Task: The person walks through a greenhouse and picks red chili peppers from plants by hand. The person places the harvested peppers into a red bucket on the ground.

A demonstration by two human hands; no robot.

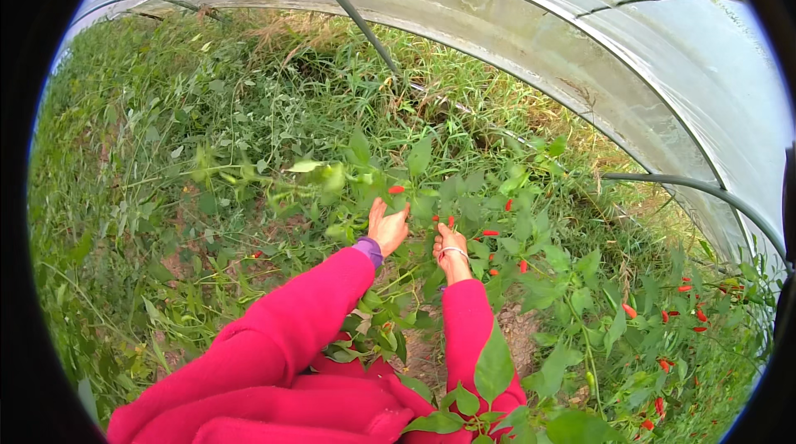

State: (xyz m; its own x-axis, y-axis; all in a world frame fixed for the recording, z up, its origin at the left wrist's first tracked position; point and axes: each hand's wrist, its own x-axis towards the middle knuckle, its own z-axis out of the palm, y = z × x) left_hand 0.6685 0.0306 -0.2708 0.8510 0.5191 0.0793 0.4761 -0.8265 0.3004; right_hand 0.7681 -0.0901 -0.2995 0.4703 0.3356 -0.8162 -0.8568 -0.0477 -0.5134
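Note:
Among the leaves of a pepper plant, my left hand (pixel 388 229) reaches forward with its thumb and fingers apart, just below a red chili pepper (pixel 396 189). To its right, my right hand (pixel 451 248), with a pale band at the wrist, has its fingers curled at the foliage. Small red chilies (pixel 451 221) show right at its fingertips; whether it holds any of them is hidden. More red chilies (pixel 490 233) hang just to the right of this hand. Both arms wear bright pink sleeves, and a purple cuff shows at my left wrist.
Pepper plants with several red chilies (pixel 629 311) spread to the lower right. A leafy stem (pixel 494 369) rises close before my right sleeve. Dense weeds (pixel 186 108) cover the left. Beyond stand a curved metal greenhouse pipe (pixel 345 2) and plastic sheeting (pixel 497 21).

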